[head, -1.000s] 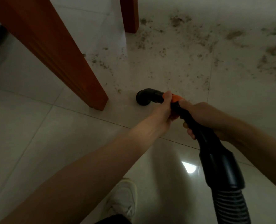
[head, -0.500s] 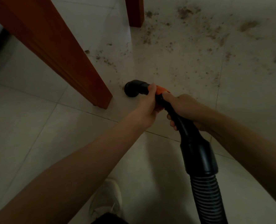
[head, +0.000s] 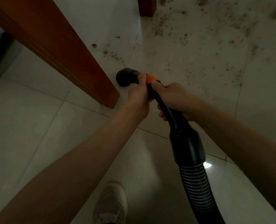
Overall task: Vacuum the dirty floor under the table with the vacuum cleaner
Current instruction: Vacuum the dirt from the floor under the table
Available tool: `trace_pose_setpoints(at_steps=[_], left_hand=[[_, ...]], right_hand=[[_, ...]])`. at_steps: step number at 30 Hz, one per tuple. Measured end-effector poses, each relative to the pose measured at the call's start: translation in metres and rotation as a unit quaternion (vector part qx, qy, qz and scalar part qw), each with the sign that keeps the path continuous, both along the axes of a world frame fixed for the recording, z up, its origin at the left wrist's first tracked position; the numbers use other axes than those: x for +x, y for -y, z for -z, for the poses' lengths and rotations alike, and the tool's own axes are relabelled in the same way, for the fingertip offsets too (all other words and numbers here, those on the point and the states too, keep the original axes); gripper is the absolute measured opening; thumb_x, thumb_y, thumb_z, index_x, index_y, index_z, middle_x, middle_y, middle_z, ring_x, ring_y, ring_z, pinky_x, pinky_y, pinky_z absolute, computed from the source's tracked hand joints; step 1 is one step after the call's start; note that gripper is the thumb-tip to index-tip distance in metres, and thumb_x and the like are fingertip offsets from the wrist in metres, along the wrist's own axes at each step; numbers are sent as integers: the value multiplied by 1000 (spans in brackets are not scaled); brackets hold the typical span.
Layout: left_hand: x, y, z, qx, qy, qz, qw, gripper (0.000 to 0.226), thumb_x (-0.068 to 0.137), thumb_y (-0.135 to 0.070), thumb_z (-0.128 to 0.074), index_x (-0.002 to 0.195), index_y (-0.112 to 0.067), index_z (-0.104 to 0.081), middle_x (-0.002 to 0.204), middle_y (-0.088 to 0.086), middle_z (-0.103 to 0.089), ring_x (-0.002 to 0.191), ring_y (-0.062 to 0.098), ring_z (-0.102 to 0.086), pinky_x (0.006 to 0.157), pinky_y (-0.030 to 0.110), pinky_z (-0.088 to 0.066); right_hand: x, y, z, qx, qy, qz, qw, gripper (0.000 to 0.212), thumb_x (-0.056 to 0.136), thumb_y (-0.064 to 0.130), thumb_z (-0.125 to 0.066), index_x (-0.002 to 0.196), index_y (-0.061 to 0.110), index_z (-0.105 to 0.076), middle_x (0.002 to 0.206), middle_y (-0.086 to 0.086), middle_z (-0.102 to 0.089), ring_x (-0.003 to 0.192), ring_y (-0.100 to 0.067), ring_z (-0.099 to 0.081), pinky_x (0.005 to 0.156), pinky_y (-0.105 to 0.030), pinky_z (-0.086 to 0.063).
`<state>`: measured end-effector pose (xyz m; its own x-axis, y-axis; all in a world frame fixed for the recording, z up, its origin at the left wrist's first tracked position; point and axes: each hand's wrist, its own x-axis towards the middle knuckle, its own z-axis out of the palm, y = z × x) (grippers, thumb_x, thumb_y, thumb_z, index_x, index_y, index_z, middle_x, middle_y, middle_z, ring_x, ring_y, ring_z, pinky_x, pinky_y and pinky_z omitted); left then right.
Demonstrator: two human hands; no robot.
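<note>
— Has the nozzle (head: 125, 77) moved?
— Yes, it slid left and now sits just beside the table leg (head: 92, 75). Left hand (head: 139, 92) and right hand (head: 174, 97) both grip the vacuum wand (head: 164, 109).
— And the dirt (head: 206, 42)?
— Mostly still there, I think; only this corner gets cleaned now.
</note>
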<state>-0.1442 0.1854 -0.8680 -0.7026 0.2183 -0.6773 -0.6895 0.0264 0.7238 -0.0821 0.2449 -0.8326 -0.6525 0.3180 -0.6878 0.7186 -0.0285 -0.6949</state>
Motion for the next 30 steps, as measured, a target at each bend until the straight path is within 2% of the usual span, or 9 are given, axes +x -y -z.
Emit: trace_pose_setpoints(at_steps=[5,8,12,16,18,20,25,27,30], left_hand=[[-20,-3,2,-8,9,-29,1000,36,98,-36,-43,72,-10,-40,77,8,-51,68,20,-51,75,38,-45],[-24,2,8,-3,9,-26,1000,37,98,-38,-42,77,-7,-44,82,9,-54,75,21,-55,81,38,-45],[-23,-2,5,4,4,-20,1000,37,98,-34,-44,72,-7,-45,79,9,-55,73,23,-55,90,44,-46],[-24,-14,-4,-50,4,-31,998,40,95,-39,-47,69,-9,-42,74,8,-52,67,20,-52,78,37,-46],[-25,-12,-2,-63,1,-26,998,42,95,-42,-46,69,-9,-42,76,9,-53,72,22,-54,82,39,-47],[-20,-6,-1,-38,4,-26,999,38,96,-39,-45,70,-11,-42,79,9,-54,77,24,-55,90,43,-46],[-4,2,3,4,-3,-25,1000,34,98,-32,-43,70,-14,-43,74,6,-55,69,20,-55,91,44,-47],[-5,-2,3,6,12,15,1000,36,98,-34,-42,74,-8,-48,79,9,-56,72,21,-56,87,43,-48],[-5,-15,-2,-6,14,64,998,36,98,-37,-41,86,-4,-48,84,9,-56,76,21,-57,71,34,-51]], right_hand=[[-20,2,3,6,-21,-4,1000,51,98,43,-43,104,-6,-55,65,-11,-55,31,-14,-52,35,-21,-45],[-24,0,5,2,-17,-21,1000,50,98,43,-43,103,-5,-55,65,-11,-56,32,-13,-53,35,-21,-45],[-23,-7,7,-4,-15,-6,1000,51,98,44,-44,103,-5,-55,65,-11,-57,33,-13,-53,36,-21,-45],[-26,0,11,52,-34,9,998,50,98,45,-43,99,-3,-57,65,-10,-57,35,-14,-55,36,-21,-44],[-27,2,12,49,-31,8,998,50,98,46,-43,97,-3,-57,65,-10,-57,37,-15,-55,36,-21,-44],[-23,-1,10,21,-22,-3,1000,50,98,46,-43,98,-3,-56,65,-10,-57,38,-16,-55,38,-22,-46],[-5,-4,10,20,-1,-32,999,49,97,47,-43,93,0,-57,63,-9,-57,38,-16,-55,40,-24,-47],[-1,-3,10,42,-5,-15,999,47,98,46,-42,88,2,-55,62,-8,-56,36,-15,-55,39,-24,-48],[4,-6,8,82,-6,15,996,48,98,47,-41,88,2,-55,65,-9,-57,40,-17,-57,41,-26,-49]])
